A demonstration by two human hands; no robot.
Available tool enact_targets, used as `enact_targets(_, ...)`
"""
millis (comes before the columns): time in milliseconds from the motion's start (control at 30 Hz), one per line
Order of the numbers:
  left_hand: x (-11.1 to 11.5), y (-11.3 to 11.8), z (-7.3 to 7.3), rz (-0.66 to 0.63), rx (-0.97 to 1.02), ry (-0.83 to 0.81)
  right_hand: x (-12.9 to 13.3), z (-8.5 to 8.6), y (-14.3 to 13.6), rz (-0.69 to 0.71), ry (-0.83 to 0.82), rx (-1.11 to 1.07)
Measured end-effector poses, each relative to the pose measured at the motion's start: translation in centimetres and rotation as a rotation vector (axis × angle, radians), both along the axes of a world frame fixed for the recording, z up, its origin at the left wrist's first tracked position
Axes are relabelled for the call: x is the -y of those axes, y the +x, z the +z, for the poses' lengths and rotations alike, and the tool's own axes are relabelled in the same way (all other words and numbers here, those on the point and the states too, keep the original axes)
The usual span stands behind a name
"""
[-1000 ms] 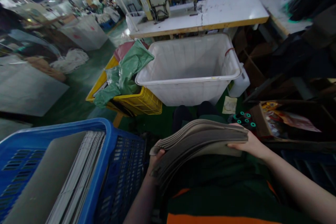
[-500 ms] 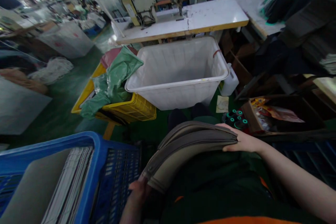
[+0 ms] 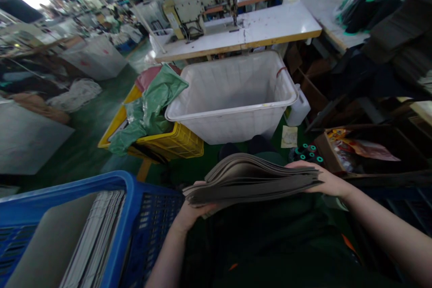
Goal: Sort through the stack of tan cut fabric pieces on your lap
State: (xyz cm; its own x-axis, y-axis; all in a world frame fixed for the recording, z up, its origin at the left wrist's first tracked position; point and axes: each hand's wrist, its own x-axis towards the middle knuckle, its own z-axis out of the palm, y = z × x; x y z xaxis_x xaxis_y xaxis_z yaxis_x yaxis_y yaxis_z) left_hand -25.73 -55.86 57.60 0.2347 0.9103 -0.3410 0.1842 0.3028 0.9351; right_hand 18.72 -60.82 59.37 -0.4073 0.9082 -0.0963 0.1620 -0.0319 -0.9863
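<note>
At opposite ends of a grey stack (image 3: 253,186), the left hand (image 3: 189,215) and right hand (image 3: 328,182), partly hidden, clasp it.

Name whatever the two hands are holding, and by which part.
A stack of grey-brown sheets, held by its opposite ends: the left hand grips one, the right hand the other.

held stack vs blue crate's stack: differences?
The held stack bulges; the crate stack looks straight. The held stack's edges are dark, the crate stack's pale. Left hand and right hand grip the held stack; the crate stack sits in the blue crate. Both have many thin layers.
</note>
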Motion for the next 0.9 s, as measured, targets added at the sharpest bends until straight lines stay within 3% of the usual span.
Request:
enact_targets(133,0.5,-0.4,1.0,-0.218,-0.193,0.148,1.3,1.4,1.0,0.024,0.042,0.081)
enact_targets(233,1.3,-0.1,0.5,-0.332,-0.252,0.136,2.3,-0.2,1.2,0.060,0.005,0.200)
enact_targets(333,2.1,0.4,0.1,-0.407,-0.174,0.099,3.1,-2.3,1.0,-0.013,-0.084,0.188)
enact_targets(433,2.8,0.4,-0.2,-0.371,-0.181,0.113,3.5,-2.8,0.6,-0.109,-0.116,0.121)
enact_targets(567,4.4,0.7,-1.5,-0.241,-0.360,0.117,3.4,-1.9,-0.5,0.009,-0.057,0.045)
enact_targets(667,4.7,1.2,-1.9,-0.205,-0.382,0.172,2.7,-1.6,-1.1,-0.082,-0.021,0.054)
enact_targets(767,3.0,0.7,-0.5,-0.175,-0.235,0.311,1.7,-0.4,-0.8,-0.173,0.024,0.041)
enact_targets(833,1.5,-0.1,0.7,-0.199,-0.105,0.422,1.2,0.9,-0.4,-0.088,0.081,0.004)
enact_targets(900,0.5,-0.7,1.3,-0.249,-0.107,0.467,0.8,1.7,-0.2,-0.009,0.134,0.010)
